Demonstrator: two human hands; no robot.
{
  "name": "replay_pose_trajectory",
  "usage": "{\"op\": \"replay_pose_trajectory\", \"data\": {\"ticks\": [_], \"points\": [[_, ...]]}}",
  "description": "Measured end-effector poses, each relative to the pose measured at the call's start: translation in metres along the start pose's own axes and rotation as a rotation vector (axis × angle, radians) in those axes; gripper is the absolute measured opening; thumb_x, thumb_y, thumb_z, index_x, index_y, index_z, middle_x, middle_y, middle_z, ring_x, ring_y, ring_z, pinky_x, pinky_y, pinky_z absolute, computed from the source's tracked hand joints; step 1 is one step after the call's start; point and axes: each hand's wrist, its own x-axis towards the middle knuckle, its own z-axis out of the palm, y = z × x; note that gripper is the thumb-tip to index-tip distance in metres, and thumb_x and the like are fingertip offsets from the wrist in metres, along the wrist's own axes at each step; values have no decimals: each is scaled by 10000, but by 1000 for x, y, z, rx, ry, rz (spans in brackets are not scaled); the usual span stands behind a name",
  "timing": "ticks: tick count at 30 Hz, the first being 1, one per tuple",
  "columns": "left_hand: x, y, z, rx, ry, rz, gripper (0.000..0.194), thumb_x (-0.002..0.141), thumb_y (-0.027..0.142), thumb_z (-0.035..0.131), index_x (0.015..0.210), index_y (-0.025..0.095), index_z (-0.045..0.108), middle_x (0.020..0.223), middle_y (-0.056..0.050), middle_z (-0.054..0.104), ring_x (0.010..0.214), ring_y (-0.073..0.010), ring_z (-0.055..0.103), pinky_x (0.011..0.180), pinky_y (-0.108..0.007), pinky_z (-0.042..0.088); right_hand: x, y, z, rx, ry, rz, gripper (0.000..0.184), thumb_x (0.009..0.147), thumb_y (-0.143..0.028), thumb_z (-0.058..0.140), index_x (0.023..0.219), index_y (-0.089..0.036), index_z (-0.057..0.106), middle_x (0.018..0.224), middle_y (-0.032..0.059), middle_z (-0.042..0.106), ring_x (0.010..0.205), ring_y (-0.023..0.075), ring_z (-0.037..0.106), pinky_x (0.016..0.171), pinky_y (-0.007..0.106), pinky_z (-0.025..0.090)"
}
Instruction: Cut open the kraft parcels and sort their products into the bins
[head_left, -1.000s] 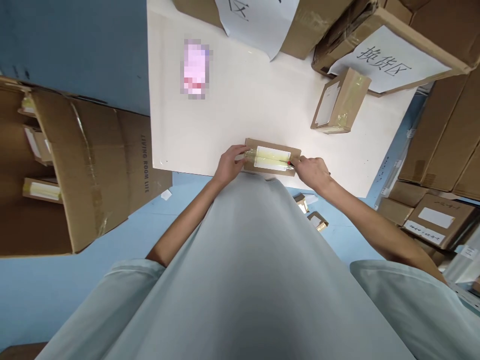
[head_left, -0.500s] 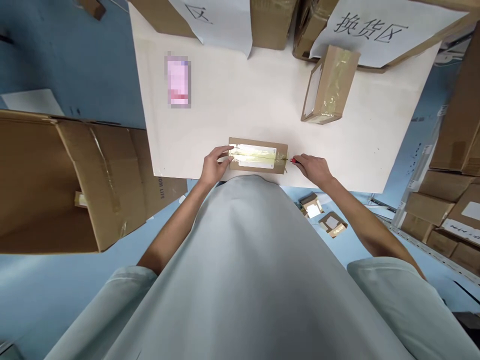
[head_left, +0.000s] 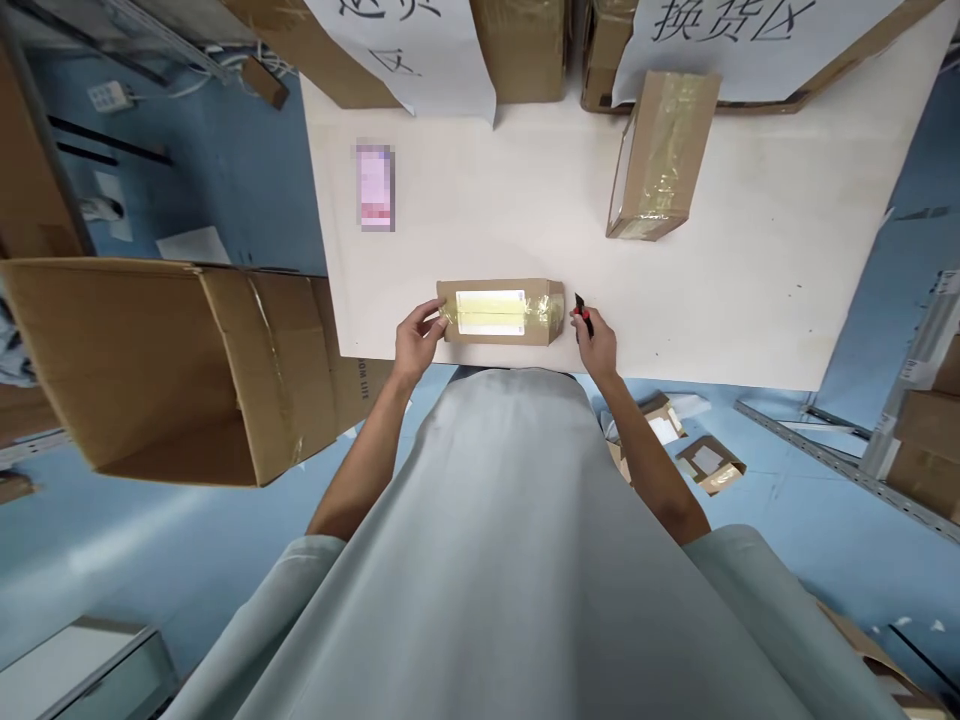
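Note:
A small taped cardboard box (head_left: 540, 322) with a white label lies flat near the front edge of the white table (head_left: 495, 210). My left hand (head_left: 417, 340) grips the box's left end between thumb and fingers. Just off its right end, my right hand (head_left: 597, 345) is closed around a red and black box cutter (head_left: 583, 315), whose tip points up and away from me. The cutter and the box are apart. Clear tape runs along the top of the box and over its right end.
Another taped box (head_left: 667, 150) stands at the back right, before large cartons bearing paper signs (head_left: 720, 45). A pixelated pink item (head_left: 376, 188) lies at the back left. Left of the table gapes a big open carton (head_left: 150, 370). Opened small boxes (head_left: 711, 463) lie on the floor.
My right hand has drawn the box cutter off the box's right end and turned its tip upward. My left hand stays on the left end. The view has shifted.

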Motion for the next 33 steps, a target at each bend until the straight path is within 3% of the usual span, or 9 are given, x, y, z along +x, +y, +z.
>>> {"op": "replay_pose_trajectory", "data": {"ticks": [8,12,16,19,24,29,33], "points": [[1,-6,-20,133,71,19,647,975,760,722,1358,238,754,1505,-175,731,1261,-311,753,1059,-498,687,0,-23,11,94,-42,23,666,1174,-672,179,1240,-227,669,979,50,740,911,226,669,848,297,538],[-9,8,-28,313,155,116,518,1038,671,697,1370,282,777,1457,-162,693,1335,-336,690,1047,-487,689,-4,-49,4,91,-46,-8,655,1169,-706,219,1200,-245,683,936,37,718,877,233,663,820,305,538],[-34,45,-19,299,51,298,458,1141,561,589,1493,306,732,1518,-141,672,1416,-317,665,1127,-480,661,-8,-79,-1,32,-64,-18,695,1161,-749,204,1196,-259,696,907,37,708,851,244,663,804,320,537],[-49,64,-10,277,-2,331,470,1182,526,522,1560,309,697,1591,-128,659,1483,-301,648,1209,-484,618,-15,-103,-4,-13,-34,-25,713,1165,-753,207,1197,-248,708,904,44,715,845,244,664,810,325,532],[-49,53,-11,152,5,276,517,1185,540,504,1614,300,665,1615,-134,670,1456,-301,683,1181,-498,638,-33,-145,-15,-98,36,27,721,1179,-741,194,1336,-258,706,893,44,731,790,252,677,770,331,533],[-33,35,-26,73,-94,181,473,1165,566,539,1413,257,796,1446,-108,786,1313,-272,755,1037,-405,692,-43,-180,-16,-261,66,-17,692,1212,-652,201,1408,-230,713,1091,127,808,1004,302,745,866,359,559],[-10,46,-42,26,-52,187,417,1154,531,588,1320,229,824,1393,-101,807,1245,-260,773,967,-365,686,-44,-191,-9,-402,86,-36,583,1230,-517,253,1453,-218,701,1412,188,753,1238,323,725,964,386,576]]}}
